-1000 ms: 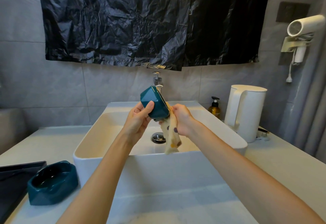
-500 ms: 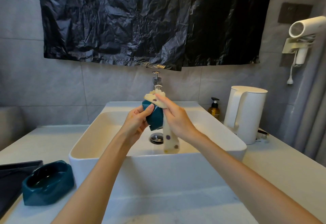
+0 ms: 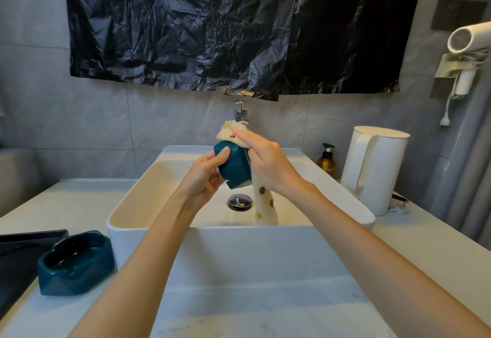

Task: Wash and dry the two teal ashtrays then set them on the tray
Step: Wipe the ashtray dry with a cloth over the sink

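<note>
Above the sink point(image 3: 239, 236), just in front of the tap point(image 3: 240, 114), the left hand point(image 3: 206, 174) holds one teal ashtray point(image 3: 235, 167) turned on its side. Its grip is clamped on the ashtray: the thumb lies on the outer wall and the other fingers curl round the underside. The right hand point(image 3: 268, 163) presses a cream cloth point(image 3: 264, 204) with coloured dots against the ashtray's upper edge. Its fingers lie nearly straight across the cloth, so the grip is apart; the thumb is hidden. One end of the cloth bunches over the top of the ashtray, and the rest hangs down into the sink, just right of the drain point(image 3: 240, 201).

The second ashtray point(image 3: 75, 263) sits upright on the worktop point(image 3: 265, 305) left of the sink, close to its front corner. It is just beside a dark tray point(image 3: 18, 255) that lies further left; whether they touch is unclear.

Right of the sink stand a white kettle point(image 3: 374, 167) and, nearer the wall, a small brown pump bottle point(image 3: 326, 161). A crumpled black plastic sheet point(image 3: 225, 26) hangs on the wall above the sink, and a white hair dryer point(image 3: 470, 37) is mounted up to the right.
</note>
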